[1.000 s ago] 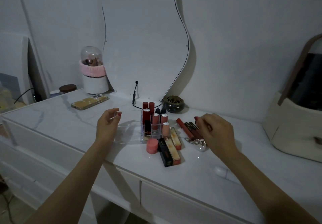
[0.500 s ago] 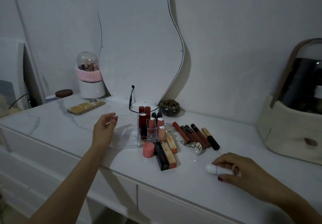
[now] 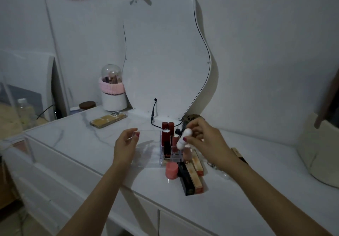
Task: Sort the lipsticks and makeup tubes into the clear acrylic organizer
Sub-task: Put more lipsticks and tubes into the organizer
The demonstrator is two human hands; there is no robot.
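— One white tube [image 3: 184, 138] is pinched in my right hand [image 3: 205, 144], tilted just above the clear acrylic organizer [image 3: 146, 159], so it can drop into a free slot, I judge.

— And your left hand [image 3: 124, 148]?

— It grips the organizer's left end, probably bracing it. Red lipsticks [image 3: 167, 132] stand inside; boxed ones [image 3: 192, 178] lie in front on the dresser top [image 3: 88, 140].

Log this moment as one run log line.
left hand grips clear acrylic organizer | right hand pinches white bumpy makeup tube above organizer | not yet slotted
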